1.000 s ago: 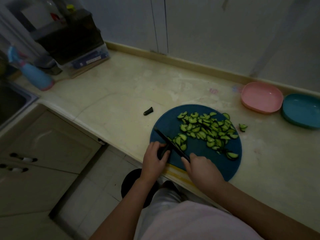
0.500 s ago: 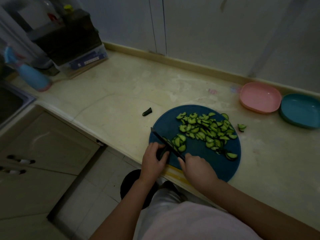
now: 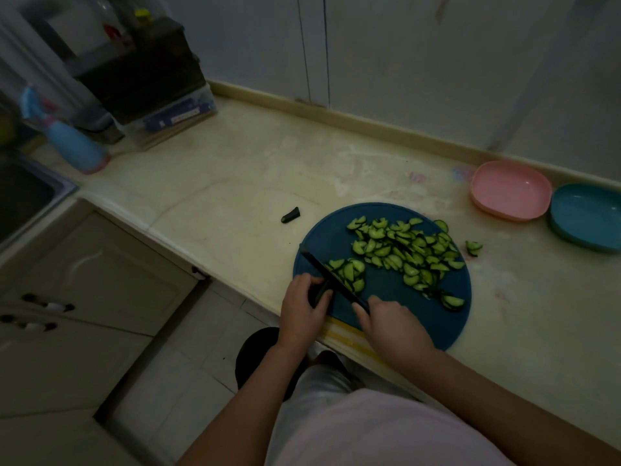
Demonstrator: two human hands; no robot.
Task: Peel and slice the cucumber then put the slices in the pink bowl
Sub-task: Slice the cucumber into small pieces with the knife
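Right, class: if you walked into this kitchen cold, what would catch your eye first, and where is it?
First, the heap of green cucumber slices spread over the round blue cutting board at the counter's front edge. Next, the right hand holding a dark knife against the last cucumber piece, which the left hand steadies. Then the empty pink bowl, back right by the wall.

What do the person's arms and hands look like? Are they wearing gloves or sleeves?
No gloves and no sleeves show. The left hand and right hand are bare, and both forearms are bare all the way to the bottom of the picture. I see no rings, watch or bracelets, though the light is dim. A pale pink top shows at the bottom.
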